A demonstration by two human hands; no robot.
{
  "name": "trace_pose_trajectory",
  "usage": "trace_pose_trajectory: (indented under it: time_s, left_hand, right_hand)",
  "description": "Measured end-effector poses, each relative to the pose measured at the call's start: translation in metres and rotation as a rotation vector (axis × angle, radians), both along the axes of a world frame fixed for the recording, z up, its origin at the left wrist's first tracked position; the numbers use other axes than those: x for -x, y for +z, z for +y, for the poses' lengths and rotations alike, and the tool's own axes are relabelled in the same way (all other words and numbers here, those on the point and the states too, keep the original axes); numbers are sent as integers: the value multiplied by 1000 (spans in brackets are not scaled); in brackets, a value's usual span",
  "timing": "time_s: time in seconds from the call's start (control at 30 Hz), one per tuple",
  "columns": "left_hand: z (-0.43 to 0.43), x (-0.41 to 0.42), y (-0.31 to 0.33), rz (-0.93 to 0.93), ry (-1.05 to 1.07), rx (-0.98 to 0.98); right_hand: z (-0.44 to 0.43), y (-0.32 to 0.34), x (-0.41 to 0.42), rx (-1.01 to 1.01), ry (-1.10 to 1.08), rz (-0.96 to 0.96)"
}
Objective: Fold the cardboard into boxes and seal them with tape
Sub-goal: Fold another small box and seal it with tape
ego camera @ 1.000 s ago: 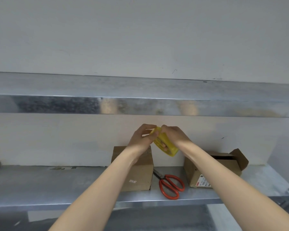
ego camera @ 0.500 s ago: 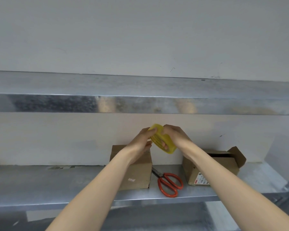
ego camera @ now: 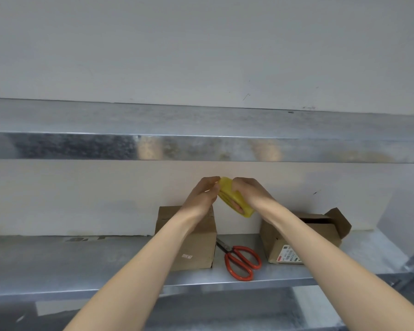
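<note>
Holding the yellow tape roll (ego camera: 233, 199) in the air, you have both hands raised in front of the pale wall (ego camera: 201, 56), between the two metal shelves. Your right hand (ego camera: 251, 194) grips the roll from the right side, and fingers show through the translucent tape at its lower end. Your left hand (ego camera: 202, 198) meets the roll from the left, its thumb and fingertips closed on the upper rim. The roll is tilted, with its top edge toward the left and its bottom edge toward the right.

On the lower shelf (ego camera: 58, 259), under your left wrist, stands a closed cardboard box (ego camera: 198, 249) with a small label on its near face. To the right, partly behind your right forearm, sits an open cardboard box (ego camera: 271, 240) with its flaps up and a printed label on the near side. Red-handled scissors (ego camera: 236, 253) lie flat on the shelf between the two boxes, blades pointing toward the closed one and handles toward you. Neither box touches the roll.

The front lip of the upper shelf (ego camera: 81, 146) runs across the view above your hands and carries dim reflections of your arms.
</note>
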State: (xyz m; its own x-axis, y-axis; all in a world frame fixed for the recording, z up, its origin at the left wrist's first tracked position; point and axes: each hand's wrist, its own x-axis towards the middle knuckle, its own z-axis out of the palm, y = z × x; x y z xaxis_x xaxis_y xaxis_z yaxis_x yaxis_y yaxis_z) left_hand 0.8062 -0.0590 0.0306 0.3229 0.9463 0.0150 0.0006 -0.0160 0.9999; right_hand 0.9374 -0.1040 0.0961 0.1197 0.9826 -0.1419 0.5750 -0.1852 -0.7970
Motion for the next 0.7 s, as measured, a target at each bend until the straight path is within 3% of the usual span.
trace_pose_trajectory:
  time_s: [0.23,0.47,0.7]
  left_hand:
    - [7,1,4,-51,-9,42]
    - [9,1,6,-66,-65,87]
    - [6,1,8,-23,-60,153]
  right_hand:
    - [6,-5,-3,-5,110,185]
    - [18,-8,-4,-85,93,152]
    - [16,-15,-9,-23,248,207]
